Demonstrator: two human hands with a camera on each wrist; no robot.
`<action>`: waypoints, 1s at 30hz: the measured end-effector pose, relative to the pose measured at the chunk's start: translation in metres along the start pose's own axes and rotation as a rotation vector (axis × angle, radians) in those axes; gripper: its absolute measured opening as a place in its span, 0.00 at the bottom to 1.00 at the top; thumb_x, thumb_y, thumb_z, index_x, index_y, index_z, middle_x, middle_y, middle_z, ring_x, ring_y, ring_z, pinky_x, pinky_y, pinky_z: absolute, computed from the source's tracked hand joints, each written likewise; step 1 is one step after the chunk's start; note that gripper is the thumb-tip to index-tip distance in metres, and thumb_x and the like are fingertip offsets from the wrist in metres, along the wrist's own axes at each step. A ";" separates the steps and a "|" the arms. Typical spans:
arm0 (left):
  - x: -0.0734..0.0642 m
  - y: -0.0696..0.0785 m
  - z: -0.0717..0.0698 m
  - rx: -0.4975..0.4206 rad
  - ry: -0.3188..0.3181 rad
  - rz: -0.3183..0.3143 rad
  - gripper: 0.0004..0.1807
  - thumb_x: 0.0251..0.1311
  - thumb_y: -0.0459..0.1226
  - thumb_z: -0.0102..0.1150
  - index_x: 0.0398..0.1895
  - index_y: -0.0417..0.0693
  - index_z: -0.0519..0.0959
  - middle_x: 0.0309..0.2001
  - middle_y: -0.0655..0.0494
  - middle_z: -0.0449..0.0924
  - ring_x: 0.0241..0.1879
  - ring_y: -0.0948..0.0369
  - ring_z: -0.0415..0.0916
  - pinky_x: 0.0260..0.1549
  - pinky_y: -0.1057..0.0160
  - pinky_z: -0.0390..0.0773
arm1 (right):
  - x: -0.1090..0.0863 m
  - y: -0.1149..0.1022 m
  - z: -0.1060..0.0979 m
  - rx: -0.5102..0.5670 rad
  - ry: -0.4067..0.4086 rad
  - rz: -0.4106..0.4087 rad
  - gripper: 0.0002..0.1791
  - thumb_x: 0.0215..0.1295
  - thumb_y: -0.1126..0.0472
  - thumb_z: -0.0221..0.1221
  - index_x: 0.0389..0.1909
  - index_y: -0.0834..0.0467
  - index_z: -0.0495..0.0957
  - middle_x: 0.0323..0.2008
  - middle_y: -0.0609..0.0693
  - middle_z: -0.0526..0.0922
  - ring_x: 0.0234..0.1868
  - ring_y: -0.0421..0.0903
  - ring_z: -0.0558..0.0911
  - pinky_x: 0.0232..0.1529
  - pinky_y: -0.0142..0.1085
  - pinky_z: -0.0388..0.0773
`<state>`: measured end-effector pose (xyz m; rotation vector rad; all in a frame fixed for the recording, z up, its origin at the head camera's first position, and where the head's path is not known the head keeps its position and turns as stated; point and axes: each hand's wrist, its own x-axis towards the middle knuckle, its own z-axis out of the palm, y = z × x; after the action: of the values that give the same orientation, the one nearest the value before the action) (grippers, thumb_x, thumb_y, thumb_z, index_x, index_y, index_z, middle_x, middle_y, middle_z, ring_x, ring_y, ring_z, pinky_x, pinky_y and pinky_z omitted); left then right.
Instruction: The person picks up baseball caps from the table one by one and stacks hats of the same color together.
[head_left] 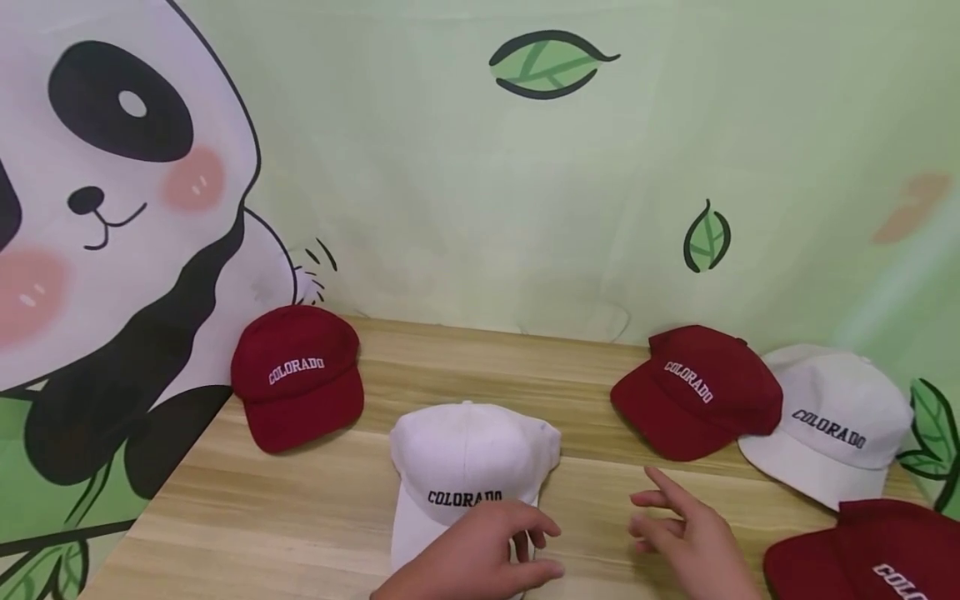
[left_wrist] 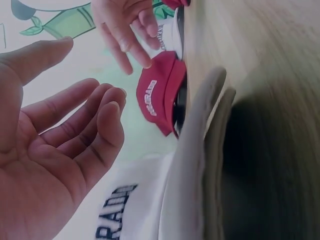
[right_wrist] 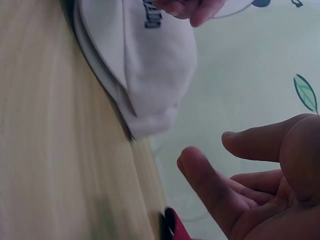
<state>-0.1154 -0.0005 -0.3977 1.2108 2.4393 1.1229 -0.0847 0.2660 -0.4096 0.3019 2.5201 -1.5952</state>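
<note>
At the left of the head view, a printed panda fills the upper left of a pale green backdrop. Below its right side, at the left end of the tabletop, sits the left red cap, brim toward the bottom of the frame, with white COLORADO lettering.

The central white cap rests on the tabletop at the lower centre of the frame, crown up, brim toward the bottom edge, with black COLORADO lettering. The left wrist view shows two layered edges at its brim.

The left hand is in front of this cap's brim in the head view. Its fingers are loosely bent, the thumb is apart from them, and it holds nothing; the left wrist view shows a gap between fingers and brim.

The right hand, right of lower centre, is partly open and empty, fingers slightly bent. Above it in the frame is the rear red cap, brim toward lower left, overlapping the rear white cap in view. At the lower right corner, the frame cuts off the corner red cap.
</note>
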 end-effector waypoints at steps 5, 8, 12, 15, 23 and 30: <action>0.009 0.002 0.007 0.034 -0.005 0.042 0.16 0.62 0.48 0.61 0.47 0.50 0.82 0.38 0.65 0.84 0.31 0.80 0.73 0.36 0.81 0.72 | 0.003 0.005 -0.018 -0.151 0.054 -0.002 0.39 0.68 0.61 0.58 0.75 0.60 0.51 0.60 0.62 0.75 0.40 0.44 0.87 0.37 0.27 0.79; 0.014 0.002 0.011 0.043 -0.009 0.064 0.15 0.63 0.49 0.60 0.47 0.51 0.81 0.40 0.65 0.84 0.31 0.81 0.73 0.35 0.83 0.71 | 0.003 0.008 -0.028 -0.193 0.072 0.014 0.39 0.69 0.59 0.57 0.75 0.60 0.50 0.60 0.62 0.74 0.41 0.45 0.87 0.38 0.26 0.78; 0.021 0.002 0.016 0.064 -0.026 0.073 0.16 0.63 0.48 0.60 0.47 0.51 0.82 0.41 0.64 0.84 0.31 0.81 0.73 0.34 0.84 0.70 | 0.005 0.013 -0.042 -0.226 0.108 0.029 0.40 0.69 0.57 0.57 0.75 0.61 0.49 0.60 0.64 0.73 0.40 0.45 0.87 0.39 0.28 0.80; 0.028 0.003 0.018 0.075 -0.040 0.063 0.16 0.63 0.49 0.60 0.48 0.50 0.82 0.40 0.63 0.84 0.30 0.81 0.73 0.33 0.84 0.70 | 0.007 0.016 -0.053 -0.231 0.130 0.045 0.40 0.70 0.56 0.56 0.76 0.62 0.47 0.60 0.66 0.72 0.40 0.46 0.87 0.40 0.33 0.83; 0.047 0.008 0.026 0.097 -0.013 0.034 0.16 0.61 0.50 0.61 0.46 0.54 0.82 0.36 0.67 0.83 0.31 0.81 0.74 0.33 0.85 0.68 | 0.012 0.021 -0.079 -0.270 0.155 0.093 0.41 0.73 0.52 0.51 0.76 0.62 0.41 0.62 0.68 0.68 0.44 0.48 0.86 0.43 0.38 0.83; 0.064 0.009 0.028 0.050 0.018 0.032 0.14 0.61 0.48 0.61 0.45 0.53 0.82 0.36 0.64 0.83 0.33 0.78 0.73 0.36 0.83 0.70 | 0.015 0.023 -0.090 -0.323 0.204 0.121 0.43 0.72 0.49 0.52 0.76 0.64 0.42 0.62 0.70 0.68 0.43 0.50 0.86 0.43 0.42 0.83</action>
<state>-0.1381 0.0661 -0.4012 1.2637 2.4840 1.0928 -0.0949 0.3580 -0.3946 0.5881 2.7932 -1.1423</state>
